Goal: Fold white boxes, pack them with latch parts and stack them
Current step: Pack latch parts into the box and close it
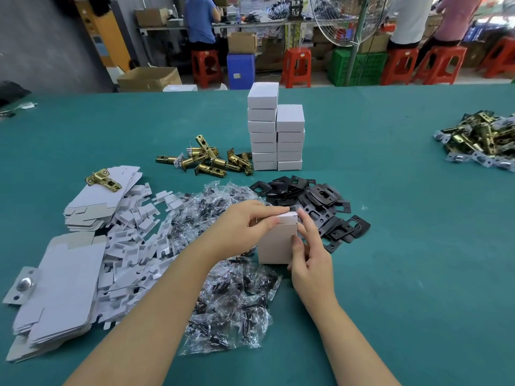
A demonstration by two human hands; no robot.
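Note:
A white box point(276, 243) stands on end at the table's middle, held between both hands. My left hand point(245, 224) grips its top left corner, fingers laid over the top flap. My right hand point(309, 252) pinches its right edge with thumb and fingers. Two stacks of closed white boxes point(274, 135) rise behind. Brass latch bolts point(211, 160) lie left of the stacks. Black strike plates point(315, 201) spread just behind the held box. Clear bags of screws point(231, 296) lie under my forearms. Flat box blanks point(64, 288) are piled at the left, with small white inserts point(133, 246) beside them.
A second heap of brass latches point(482, 140) lies at the far right of the green table point(418, 246). One latch point(103, 179) rests on the upper blank pile. A silver plate point(22, 285) sits at the left edge. People sit on red stools beyond the table.

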